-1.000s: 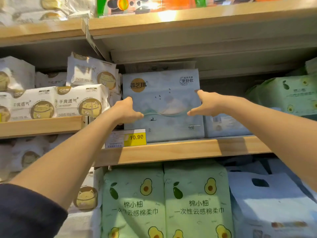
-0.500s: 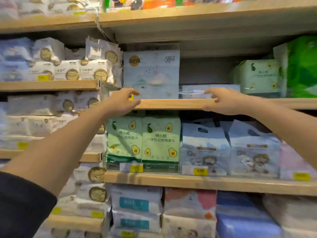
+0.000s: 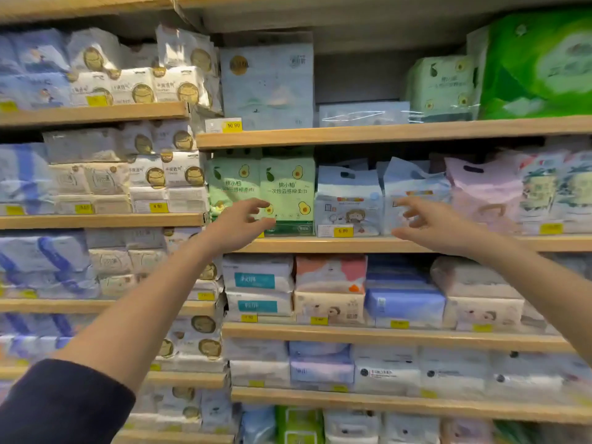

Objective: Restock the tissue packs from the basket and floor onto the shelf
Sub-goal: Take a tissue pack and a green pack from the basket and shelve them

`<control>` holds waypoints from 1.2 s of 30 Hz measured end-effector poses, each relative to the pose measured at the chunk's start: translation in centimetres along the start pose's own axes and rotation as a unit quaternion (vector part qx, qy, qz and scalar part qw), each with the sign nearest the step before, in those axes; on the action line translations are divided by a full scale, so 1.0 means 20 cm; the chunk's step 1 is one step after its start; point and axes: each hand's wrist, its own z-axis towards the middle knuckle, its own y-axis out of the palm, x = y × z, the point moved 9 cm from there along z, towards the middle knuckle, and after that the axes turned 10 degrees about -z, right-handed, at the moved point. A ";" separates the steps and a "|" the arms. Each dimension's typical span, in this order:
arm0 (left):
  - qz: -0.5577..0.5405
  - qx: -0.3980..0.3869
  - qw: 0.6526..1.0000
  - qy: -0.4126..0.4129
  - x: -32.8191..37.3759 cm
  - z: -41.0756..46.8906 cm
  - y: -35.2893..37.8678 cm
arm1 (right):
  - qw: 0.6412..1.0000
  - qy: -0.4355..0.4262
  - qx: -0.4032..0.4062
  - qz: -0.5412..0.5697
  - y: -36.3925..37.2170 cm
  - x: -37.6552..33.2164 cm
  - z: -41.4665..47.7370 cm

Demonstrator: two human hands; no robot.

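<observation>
1. A person faces a wall of wooden shelving packed with tissue and wipe packs, both bare forearms stretched toward it. A dark sleeve (image 3: 61, 405) covers the left upper arm.
2. The left hand (image 3: 238, 224) hovers with fingers spread and lightly bent, holding nothing, in front of the green avocado-print packs (image 3: 286, 190).
3. The right hand (image 3: 432, 224) is likewise empty, fingers splayed and loosely curved, in front of a pale blue handled bag (image 3: 413, 184) on the same tier.
4. The pale blue tissue pack (image 3: 267, 84) stands upright one tier above the hands on the upper shelf (image 3: 384, 133). It is at the left end of its bay, just behind a yellow price tag (image 3: 224, 125), and neither hand touches it.
5. To its right a flat clear-wrapped pack (image 3: 363, 113) lies on the board, with the grey back wall showing above it. Further right stand a light green avocado bundle (image 3: 440, 88) and a large bright green pack (image 3: 538, 65).
6. The neighbouring bay on the left carries stacked cream packs with round emblems (image 3: 166, 86). Its boards sit at different heights from those of the right bay.
7. Lower tiers hold flat-laid packs (image 3: 403, 302) in white, blue and pink, with yellow tags along the front edges.
</observation>
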 end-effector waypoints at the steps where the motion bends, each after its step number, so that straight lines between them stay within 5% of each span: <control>1: -0.004 -0.013 1.000 -0.010 -0.04 -0.06 0.04 | 1.000 0.008 -0.005 0.015 0.04 0.02 -0.07; 24: -0.061 -0.210 0.962 -0.163 -0.61 -1.46 1.04 | 0.971 0.165 -0.164 0.052 0.87 0.36 -1.47; 36: -0.068 -0.284 0.939 -0.179 -0.54 -1.51 1.59 | 0.947 0.240 -0.185 0.107 1.04 0.81 -1.84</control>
